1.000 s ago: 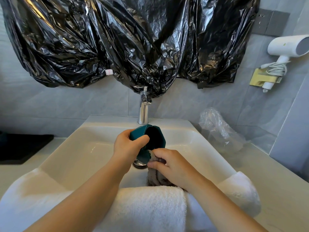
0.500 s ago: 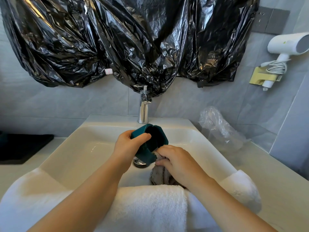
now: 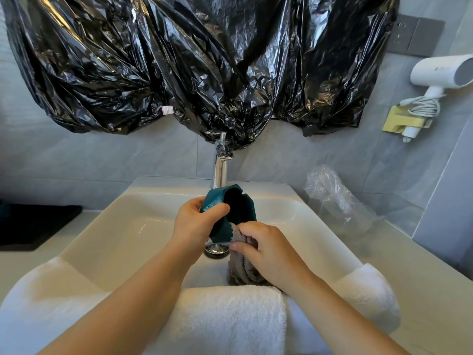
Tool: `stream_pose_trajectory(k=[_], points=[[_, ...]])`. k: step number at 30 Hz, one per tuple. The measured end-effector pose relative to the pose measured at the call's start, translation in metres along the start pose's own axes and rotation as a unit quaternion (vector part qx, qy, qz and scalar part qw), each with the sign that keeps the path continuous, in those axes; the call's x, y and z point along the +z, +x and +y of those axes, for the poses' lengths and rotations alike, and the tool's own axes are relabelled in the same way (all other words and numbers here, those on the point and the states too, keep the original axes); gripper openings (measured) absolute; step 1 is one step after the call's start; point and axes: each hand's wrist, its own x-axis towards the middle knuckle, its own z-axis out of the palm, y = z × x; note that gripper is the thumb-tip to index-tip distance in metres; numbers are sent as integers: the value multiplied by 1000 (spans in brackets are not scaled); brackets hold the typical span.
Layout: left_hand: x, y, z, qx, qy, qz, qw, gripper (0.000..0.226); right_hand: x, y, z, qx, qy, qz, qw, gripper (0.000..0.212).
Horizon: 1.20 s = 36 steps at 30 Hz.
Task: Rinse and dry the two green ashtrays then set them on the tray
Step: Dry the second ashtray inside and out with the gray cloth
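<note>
Over the white sink [image 3: 107, 242], my left hand [image 3: 197, 226] grips a dark green ashtray [image 3: 240, 206] tilted on its side, its hollow facing right. My right hand [image 3: 268, 249] holds a grey cloth [image 3: 240, 270] bunched against the ashtray's lower rim; the cloth hangs down into the basin. A black tray [image 3: 33, 224] lies on the counter at the far left. Only one ashtray is in view.
A chrome tap [image 3: 221, 170] stands behind the basin, with the drain [image 3: 216, 249] below the ashtray. A white towel [image 3: 225, 319] drapes the sink's front edge. Black plastic sheeting [image 3: 204, 65] covers the wall. A clear plastic bag [image 3: 332, 198] and a wall-mounted hair dryer [image 3: 440, 73] are at the right.
My right hand has shifted the cloth slightly along the ashtray's lower edge. My left hand has turned the ashtray a little. Both stay over the drain.
</note>
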Motion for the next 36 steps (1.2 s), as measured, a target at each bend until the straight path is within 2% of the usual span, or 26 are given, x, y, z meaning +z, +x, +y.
stream_pose_trajectory(k=[2,4,6,8,10,16,18,20,22,24,26,28,31,36], points=[[-2,0,1,-1,-1,5,1000,19,-3,-2,0,9,-54,-10,998,3],[-2,0,0,-5,-1,6,1000,18,-5,-3,1,19,-152,-7,988,25],[-1,0,0,-6,7,1,1000,18,-6,-2,0,20,-214,14,977,28],[-1,0,-1,-5,14,-1,1000,20,-4,-1,0,18,-197,7,980,19],[-1,1,-1,-5,23,2,1000,27,-3,-2,4,15,-136,-30,990,2],[0,0,-3,-1,31,21,999,32,1,-3,1,20,27,-65,997,27],[0,1,-3,0,32,29,999,32,2,-2,1,35,21,-65,997,31],[0,0,-2,1,36,33,999,34,3,-1,1,40,-32,-60,997,29],[0,1,-2,5,40,31,999,35,1,-2,0,44,-103,-53,992,6],[0,1,-2,5,41,27,999,34,0,-3,0,49,-129,-38,990,25],[0,1,-2,1,41,24,999,35,0,-3,2,41,-122,-31,991,29],[-1,2,-3,-12,46,19,999,37,-1,-3,2,30,-117,-40,992,12],[-1,2,-4,-41,27,-2,999,41,-1,-3,3,17,-83,-18,996,30],[1,3,-5,-43,3,-15,999,42,-2,-2,3,1,-29,38,999,34]])
